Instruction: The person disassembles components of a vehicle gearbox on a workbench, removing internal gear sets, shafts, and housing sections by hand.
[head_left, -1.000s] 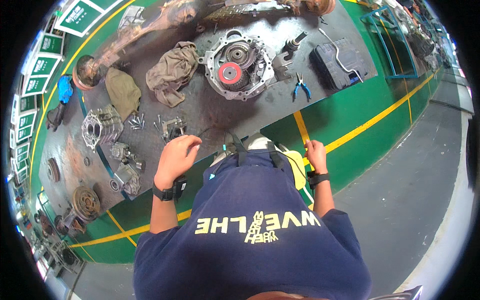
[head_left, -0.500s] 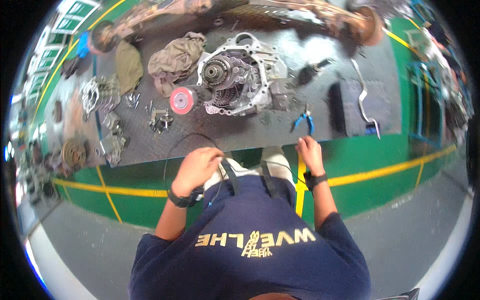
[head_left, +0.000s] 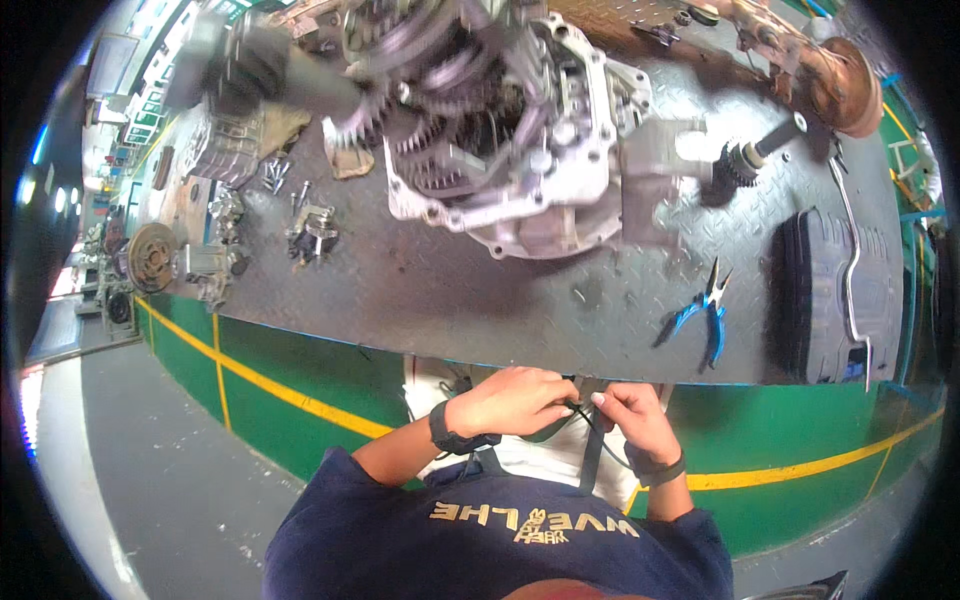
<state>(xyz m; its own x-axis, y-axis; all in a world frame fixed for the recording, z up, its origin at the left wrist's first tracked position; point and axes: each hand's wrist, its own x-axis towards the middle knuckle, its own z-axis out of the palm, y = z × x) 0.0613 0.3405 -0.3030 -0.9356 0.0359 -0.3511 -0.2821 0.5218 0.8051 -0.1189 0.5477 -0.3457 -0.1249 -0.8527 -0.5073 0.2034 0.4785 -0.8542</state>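
Close together in front of my waist, both hands are just off the near edge of the workbench. My left hand [head_left: 515, 402] pinches a thin black cable [head_left: 584, 413] between thumb and fingers. The cable runs on under my right hand [head_left: 638, 415] toward its wrist. My right fingers are closed in a pinch beside the left fingertips; what they hold is hidden. Farther off on the bench lies an open gearbox housing [head_left: 590, 205] with gears [head_left: 430, 175] showing inside. Blue-handled pliers [head_left: 712, 310] lie spread on the bench, ahead of my right hand.
A dark plastic case [head_left: 850, 285] lies at the right, with a bent metal rod [head_left: 851, 265] on it. A toothed shaft [head_left: 745, 162] sits behind the pliers. Small metal parts [head_left: 313, 232] and bolts [head_left: 275, 176] are at the left. The steel bench's [head_left: 400, 300] edge crosses before me.
My hands have come together, the left moving right toward the right hand. The view has shifted, so the bench and gearbox look larger. The cable's wide loop at the left no longer shows.
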